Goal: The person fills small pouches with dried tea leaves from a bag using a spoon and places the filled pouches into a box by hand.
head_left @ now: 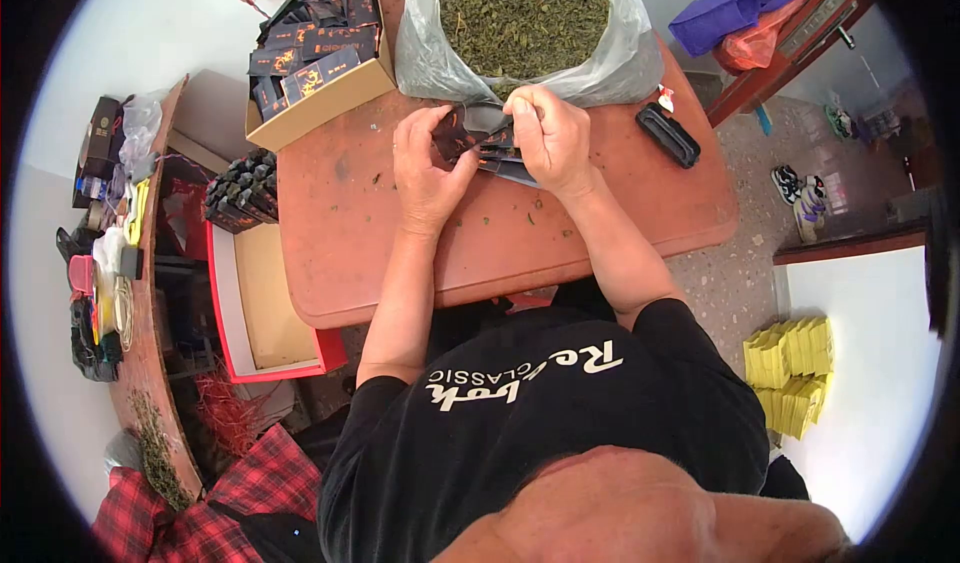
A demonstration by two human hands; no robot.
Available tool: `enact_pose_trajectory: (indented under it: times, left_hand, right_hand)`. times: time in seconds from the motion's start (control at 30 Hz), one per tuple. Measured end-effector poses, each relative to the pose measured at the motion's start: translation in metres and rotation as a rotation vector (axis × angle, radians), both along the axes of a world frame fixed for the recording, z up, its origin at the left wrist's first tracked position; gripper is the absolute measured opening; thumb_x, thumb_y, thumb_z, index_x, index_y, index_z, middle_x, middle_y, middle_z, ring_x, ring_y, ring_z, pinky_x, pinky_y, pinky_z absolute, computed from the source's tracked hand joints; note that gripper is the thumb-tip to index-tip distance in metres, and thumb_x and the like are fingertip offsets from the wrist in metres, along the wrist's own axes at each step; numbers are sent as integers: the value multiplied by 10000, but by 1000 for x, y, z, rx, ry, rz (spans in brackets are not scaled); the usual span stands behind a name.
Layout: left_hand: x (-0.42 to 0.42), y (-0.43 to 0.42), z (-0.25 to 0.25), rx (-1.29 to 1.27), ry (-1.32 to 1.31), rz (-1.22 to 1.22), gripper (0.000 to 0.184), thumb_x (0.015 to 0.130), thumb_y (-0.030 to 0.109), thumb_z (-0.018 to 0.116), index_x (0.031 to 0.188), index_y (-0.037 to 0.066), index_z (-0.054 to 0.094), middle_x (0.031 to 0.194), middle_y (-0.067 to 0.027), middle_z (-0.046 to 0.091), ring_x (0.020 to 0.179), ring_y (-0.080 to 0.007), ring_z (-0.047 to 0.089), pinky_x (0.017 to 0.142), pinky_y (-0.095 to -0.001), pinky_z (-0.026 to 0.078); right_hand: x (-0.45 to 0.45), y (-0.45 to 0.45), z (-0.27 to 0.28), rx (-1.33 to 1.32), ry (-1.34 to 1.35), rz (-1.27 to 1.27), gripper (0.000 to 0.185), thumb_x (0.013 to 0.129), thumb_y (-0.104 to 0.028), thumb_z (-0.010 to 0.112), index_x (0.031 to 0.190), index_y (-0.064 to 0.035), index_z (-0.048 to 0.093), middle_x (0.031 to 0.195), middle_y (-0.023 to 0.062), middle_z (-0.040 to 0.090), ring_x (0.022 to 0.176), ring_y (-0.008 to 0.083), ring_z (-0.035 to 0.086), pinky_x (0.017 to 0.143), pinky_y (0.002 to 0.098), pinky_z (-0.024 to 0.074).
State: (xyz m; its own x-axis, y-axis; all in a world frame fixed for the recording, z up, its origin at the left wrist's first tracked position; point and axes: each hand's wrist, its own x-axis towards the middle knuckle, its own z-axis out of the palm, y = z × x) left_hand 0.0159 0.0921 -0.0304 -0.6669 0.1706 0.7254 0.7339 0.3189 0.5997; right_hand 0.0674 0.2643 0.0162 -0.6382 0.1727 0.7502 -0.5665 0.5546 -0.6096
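Observation:
My left hand (423,168) is closed round a small dark packet (458,135) with orange print, its mouth apparently spread. Beside it, my right hand (550,141) is curled into a fist near the packet's mouth. A greyish surface (485,118) shows between the hands; whether it is a scoop or the packet's lining I cannot make out. What the right fingers hold is hidden. More dark packets (512,170) lie on the table just under my hands. Behind them stands a clear plastic bag (425,58) full of dried green leaves (525,13).
A cardboard box (345,98) of printed dark packets stands at the back left of the red-brown table (370,253). A black oblong case (668,135) lies right. Below left, a red-edged box (272,303) holds filled packets (243,191). Yellow packs (790,373) are stacked at right.

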Motion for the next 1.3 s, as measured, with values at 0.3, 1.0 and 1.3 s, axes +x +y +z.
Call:
enact_pose_trajectory:
  times: [0.3,1.0,1.3]
  left_hand:
    - [3,3,3,99,-163,-104,553,665,13,774,1190,45,604,1158,-143,602,1091,-324,586,945,-409,494]
    - [-2,4,1,43,-80,-3,461,652,24,783,1075,40,600,1085,-131,607,1040,-322,584,921,-407,481]
    - [-6,0,-4,72,-86,-3,454,650,27,779,1065,40,596,1069,-127,598,1016,-311,580,923,-403,473]
  right_hand:
    - [-4,-5,-2,-214,-90,82,260,1058,-213,484,949,-20,621,580,-3,558,528,58,545,519,242,447]
    - [-10,-4,-10,182,184,-56,71,936,-94,617,956,-26,608,826,119,689,694,320,664,630,407,543]
    - [-1,0,6,102,222,-51,115,983,-99,587,939,-15,653,703,81,638,563,187,628,534,317,487]
